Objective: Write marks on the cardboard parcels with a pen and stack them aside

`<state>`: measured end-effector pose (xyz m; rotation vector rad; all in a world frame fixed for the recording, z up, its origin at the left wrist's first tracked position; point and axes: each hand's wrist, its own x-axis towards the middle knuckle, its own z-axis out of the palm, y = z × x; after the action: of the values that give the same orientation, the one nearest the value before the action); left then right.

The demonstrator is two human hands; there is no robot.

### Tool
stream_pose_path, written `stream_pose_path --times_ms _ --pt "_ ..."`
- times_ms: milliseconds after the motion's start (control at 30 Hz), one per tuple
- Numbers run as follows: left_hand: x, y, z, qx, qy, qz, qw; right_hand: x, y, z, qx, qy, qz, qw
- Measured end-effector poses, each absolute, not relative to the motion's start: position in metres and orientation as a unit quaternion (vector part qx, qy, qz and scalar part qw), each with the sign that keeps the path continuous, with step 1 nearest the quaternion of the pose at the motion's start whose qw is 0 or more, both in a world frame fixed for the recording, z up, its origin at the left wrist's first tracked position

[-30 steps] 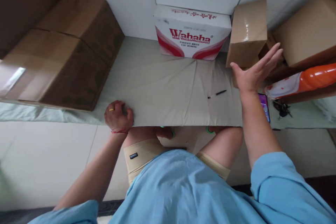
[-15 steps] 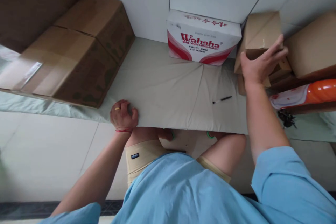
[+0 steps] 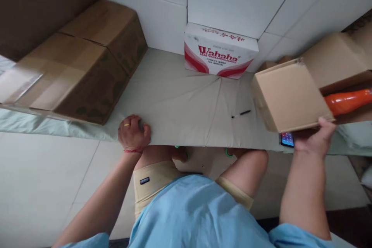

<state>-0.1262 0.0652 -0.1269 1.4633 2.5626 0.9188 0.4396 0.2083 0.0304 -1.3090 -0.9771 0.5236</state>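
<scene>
My right hand grips a small brown cardboard box at its near lower corner, with the thumb on its face; the box is tilted, at the right of the covered surface. Beneath its near edge lies a phone with a lit screen. My left hand rests on the front edge of the cloth-covered surface, fingers curled around a small dark thing that I cannot make out. A black and clear pen lies between my hands, closer to the box.
A white and red Wahaha carton stands against the wall at the back. Large brown boxes fill the left side. At the right are an orange bottle and an open-looking brown carton.
My right hand has taken hold of the small box and brought it nearer to me, turning it. The phone now shows. My left hand stays at the edge.
</scene>
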Motion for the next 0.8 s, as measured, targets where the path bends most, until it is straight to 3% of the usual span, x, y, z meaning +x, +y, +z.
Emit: stream_pose_path --times_ms 100,233,333,467,567,800 --pt "-0.126 0.065 -0.119 0.459 0.821 0.336 0.037 0.421 0.145 0.014 -0.599 -0.302 0.383 0.635" --pt "-0.103 0.054 -0.102 0.433 0.797 0.413 0.083 0.406 0.093 -0.011 -0.625 -0.210 0.459 0.595" --pt "-0.065 0.041 -0.084 0.422 0.750 0.463 0.213 0.399 0.075 -0.022 -0.624 -0.176 0.527 0.549" --pt "-0.019 0.029 -0.058 0.352 0.591 0.506 0.520 0.379 0.074 -0.025 -0.586 -0.207 0.609 0.493" --pt "-0.003 0.024 -0.043 0.283 0.485 0.508 0.653 0.357 0.081 -0.022 -0.536 -0.268 0.652 0.464" --pt "0.001 0.019 -0.043 0.170 0.461 0.505 0.710 0.324 0.072 0.015 -0.521 -0.368 0.647 0.417"
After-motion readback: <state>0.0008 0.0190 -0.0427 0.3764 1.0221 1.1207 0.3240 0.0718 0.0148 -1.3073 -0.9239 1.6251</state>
